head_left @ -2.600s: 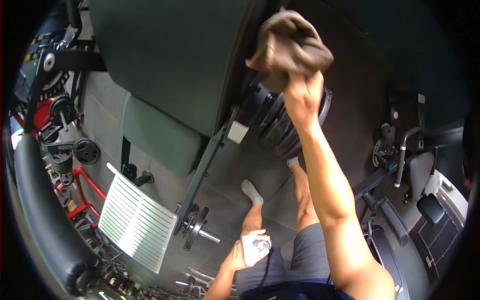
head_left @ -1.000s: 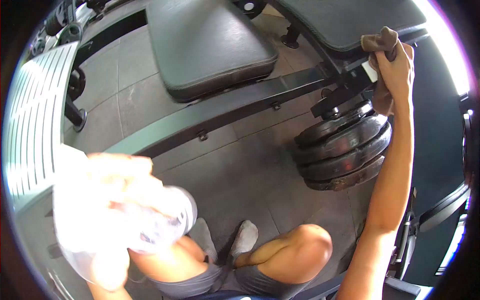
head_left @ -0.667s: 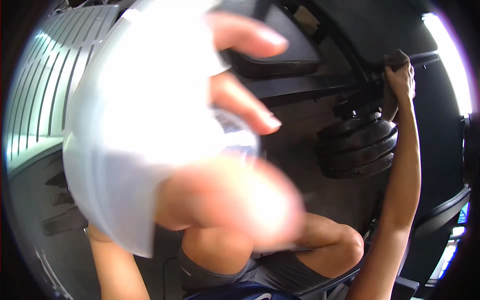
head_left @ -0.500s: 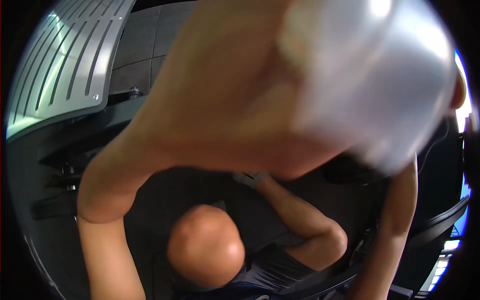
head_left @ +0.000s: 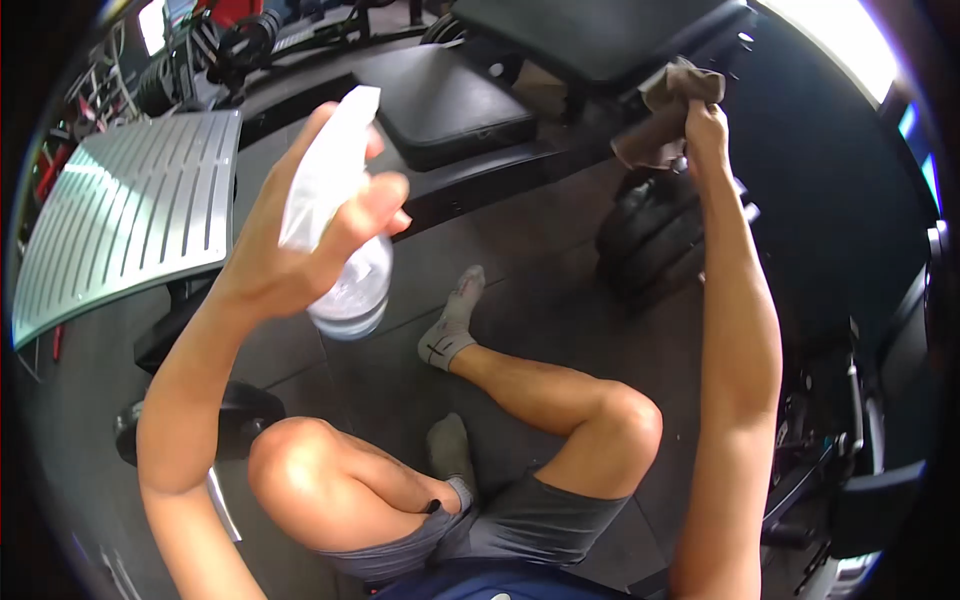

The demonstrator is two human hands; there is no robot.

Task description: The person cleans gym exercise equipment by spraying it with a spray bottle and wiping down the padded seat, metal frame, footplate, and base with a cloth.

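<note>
My left hand (head_left: 275,245) is wrapped round a spray bottle (head_left: 357,285) with a white trigger head and a clear body, held up in the air left of centre. The bottle's nozzle points up and away from me. In my right hand (head_left: 707,140), stretched far forward, is a bunched brown cloth (head_left: 655,135). The cloth hangs close by the padded bench (head_left: 610,35), above a stack of dark rounded weights (head_left: 655,230).
My bent legs and socked feet (head_left: 450,335) rest on the dark tiled floor (head_left: 400,385). A slotted metal footplate (head_left: 150,205) rises at the left. A low black pad (head_left: 440,105) lies ahead. Weight plates (head_left: 250,40) stand at the back left, gym equipment (head_left: 820,460) at the right.
My left hand and the spray bottle have moved away from the camera, down and to the left. My right hand and the cloth have come into view, and the view has tilted forward.
</note>
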